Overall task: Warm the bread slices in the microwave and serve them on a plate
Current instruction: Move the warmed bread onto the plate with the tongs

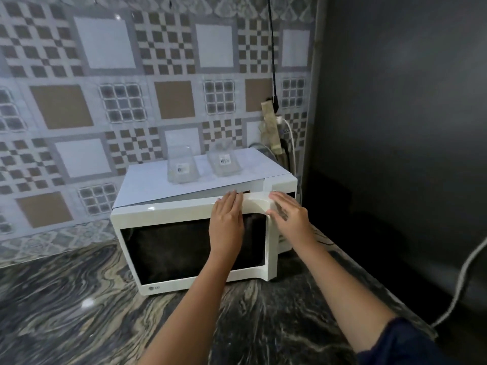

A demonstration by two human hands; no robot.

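Observation:
A white microwave stands on the dark marbled counter against the tiled wall. Its door, with a dark window, stands slightly ajar at the right edge. My left hand lies flat on the upper right part of the door, fingers together and pointing up. My right hand rests with spread fingers on the door's right edge near the handle. Neither hand holds anything. No bread slices or plate are in view; the inside of the microwave is hidden.
Two clear glass containers with barcode labels stand on a white sheet on top of the microwave. A power strip with plugs and cables hangs on the wall behind. A dark panel closes the right side, with a white cable along it.

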